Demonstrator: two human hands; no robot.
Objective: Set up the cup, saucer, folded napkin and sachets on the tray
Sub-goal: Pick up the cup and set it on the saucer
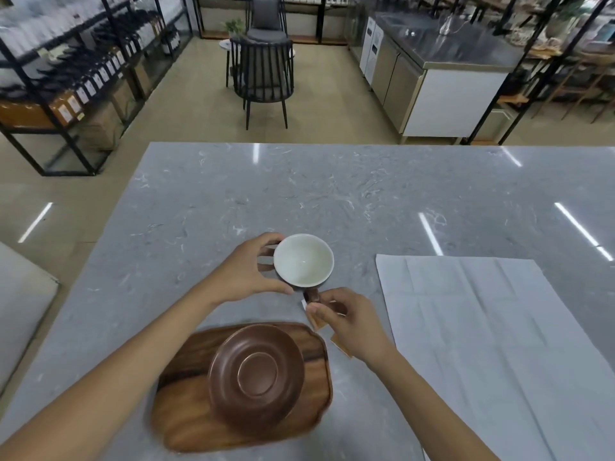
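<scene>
A brown cup point(303, 261) with a white inside is held just beyond the wooden tray point(186, 420). My left hand point(246, 271) grips its left side, thumb and fingers around the rim and wall. My right hand point(349, 319) pinches the cup's brown handle. A brown saucer point(256, 374) lies on the tray's right part. Brown sachets point(339, 344) lie on the counter right of the tray, largely hidden under my right hand. A large white napkin point(482, 327) lies spread flat on the counter at the right.
The grey marble counter point(299, 194) stretches far ahead. Beyond its far edge stand dark chairs point(263, 78), shelving with bottles at the left and a steel counter at the right. A pale cushion point(20, 301) sits at the left.
</scene>
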